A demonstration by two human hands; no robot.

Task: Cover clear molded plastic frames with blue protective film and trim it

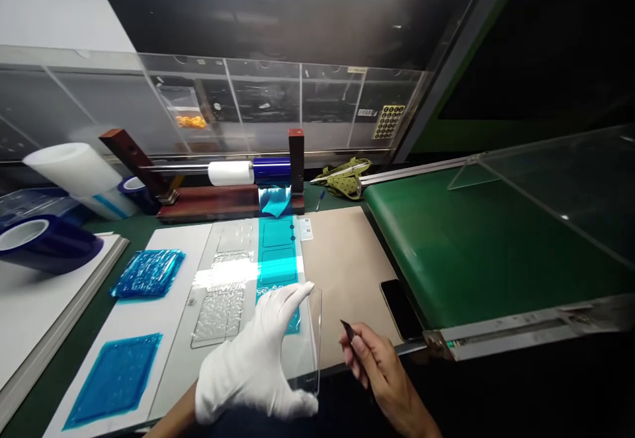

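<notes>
Bare brown board [342, 259] lies open just far of the hands, with a dark phone [401, 307] at its right edge. The green conveyor [476, 246] blocks the right side. The tape stand [228, 193] bars the far side, and blue film sheets [147, 272] and rolls [44, 239] crowd the left counter.

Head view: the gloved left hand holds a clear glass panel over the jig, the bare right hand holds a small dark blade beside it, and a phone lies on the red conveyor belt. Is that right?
Not quite. The conveyor belt is green, not red, and the head view shows this. The rest stands: the gloved left hand holds the clear glass panel, the bare right hand holds the small dark blade, and the phone lies at the belt's near edge.
</notes>
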